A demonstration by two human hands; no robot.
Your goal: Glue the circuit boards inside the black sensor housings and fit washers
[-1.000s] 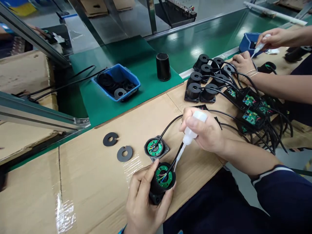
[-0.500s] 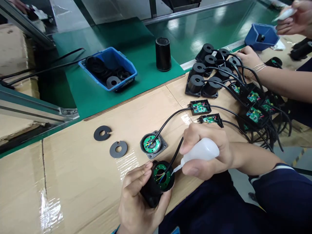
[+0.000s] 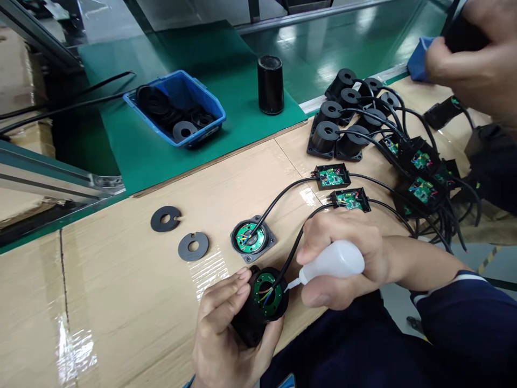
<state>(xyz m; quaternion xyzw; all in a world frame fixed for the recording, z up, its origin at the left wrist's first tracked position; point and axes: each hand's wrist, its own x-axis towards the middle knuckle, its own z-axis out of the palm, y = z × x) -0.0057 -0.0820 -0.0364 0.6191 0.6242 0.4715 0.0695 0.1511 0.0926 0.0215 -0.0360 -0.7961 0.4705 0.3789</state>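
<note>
My left hand (image 3: pixel 232 328) is closed around a black round housing (image 3: pixel 248 318), tilted so that its open end faces up. A green ring-shaped circuit board (image 3: pixel 262 280) with coloured wires and a black cable (image 3: pixel 291 253) shows inside. In my right hand (image 3: pixel 343 258) is a white squeeze bottle (image 3: pixel 337 264), its thin nozzle at the right rim of the housing. Just beyond lies a second housing (image 3: pixel 258 242) with its board exposed. The cables lead to two small open boxes with circuit boards, one farther (image 3: pixel 332 176) and one nearer (image 3: pixel 350 200).
Two notched black discs (image 3: pixel 165 219) lie on the cardboard-covered table (image 3: pixel 133 291). A blue bin (image 3: pixel 194 89) of black rings and a black cylinder (image 3: pixel 270 86) stand on the green mat. Cabled black housings (image 3: pixel 325 137) cluster at right, near a co-worker's hands (image 3: pixel 476 70).
My hands keep nearly the same pose, with the nozzle still at the rim. The co-worker's raised hand has come closer, now with something dark, and the other has left the cluster of housings.
</note>
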